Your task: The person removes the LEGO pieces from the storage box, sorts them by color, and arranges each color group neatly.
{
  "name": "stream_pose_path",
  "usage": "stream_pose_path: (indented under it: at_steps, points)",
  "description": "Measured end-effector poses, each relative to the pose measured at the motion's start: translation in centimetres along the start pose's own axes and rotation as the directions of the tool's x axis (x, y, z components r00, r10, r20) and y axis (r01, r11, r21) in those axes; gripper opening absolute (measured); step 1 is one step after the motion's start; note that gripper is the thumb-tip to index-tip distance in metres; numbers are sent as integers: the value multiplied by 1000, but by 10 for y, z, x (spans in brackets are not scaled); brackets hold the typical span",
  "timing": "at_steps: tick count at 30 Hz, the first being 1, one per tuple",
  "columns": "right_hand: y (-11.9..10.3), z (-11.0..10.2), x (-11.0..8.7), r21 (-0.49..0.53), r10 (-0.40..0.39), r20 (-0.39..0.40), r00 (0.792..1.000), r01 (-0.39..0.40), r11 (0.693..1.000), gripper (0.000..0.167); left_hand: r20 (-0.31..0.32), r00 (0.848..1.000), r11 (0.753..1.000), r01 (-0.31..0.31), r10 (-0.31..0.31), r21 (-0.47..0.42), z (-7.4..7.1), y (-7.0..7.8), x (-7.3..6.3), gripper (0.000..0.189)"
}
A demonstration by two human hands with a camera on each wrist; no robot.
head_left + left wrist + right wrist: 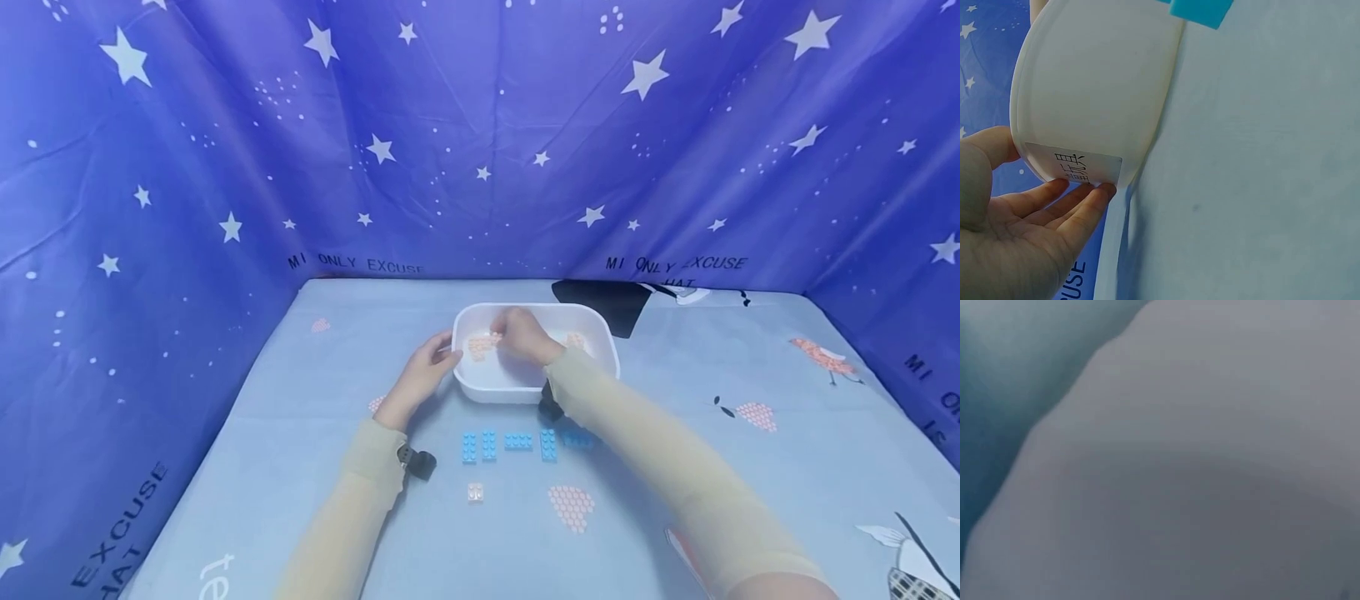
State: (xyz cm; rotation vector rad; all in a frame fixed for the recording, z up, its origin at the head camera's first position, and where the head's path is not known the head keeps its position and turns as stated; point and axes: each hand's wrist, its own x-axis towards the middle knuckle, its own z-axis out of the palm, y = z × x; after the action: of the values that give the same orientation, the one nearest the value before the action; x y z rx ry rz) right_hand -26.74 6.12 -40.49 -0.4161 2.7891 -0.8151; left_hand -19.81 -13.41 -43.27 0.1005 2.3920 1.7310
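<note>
A white plastic box [495, 395] stands on the table, with several peach-orange toy bricks [478, 348] at its left inside and a few more bricks [575, 340] at its right. My left hand [423, 371] holds the box's left end, thumb at the rim and fingertips on the outer wall beside a printed label [1075, 164]. My right hand [525, 337] reaches inside, fingers bent down at the left-hand bricks; whether it pinches one is hidden. In the right wrist view the box wall [1210, 394] is blurred and fills most of the picture.
In front of the box lie several blue bricks [518, 442] in a row, the rightmost partly behind the right sleeve. Nearer to me is a small pale pink brick [476, 492]. A blue starry curtain [480, 125] encloses the back and sides of the cloth-covered table [300, 417].
</note>
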Motion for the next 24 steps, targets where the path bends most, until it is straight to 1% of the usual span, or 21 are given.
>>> stream_pose_path:
  at_steps: [5,8,11,19,24]
  points:
    - [-4,-2,3,-29,-17,-4,1000,17,999,42,-1,1000,1000,-11,11,8,-3,4,0,53]
    - [-3,-3,3,-46,-34,-17,999,33,998,41,3,1000,1000,-18,18,3,-3,4,1,53]
    - [-3,-3,2,-43,-35,-24,999,34,998,39,4,1000,1000,-26,27,-2,-2,4,2,52]
    - [-2,-1,0,-21,31,-5,1000,-31,999,38,8,999,999,-37,37,-10,1,3,3,53]
    - [-2,4,0,-15,52,-2,999,-52,999,38,3,1000,1000,-15,15,-13,0,2,0,53]
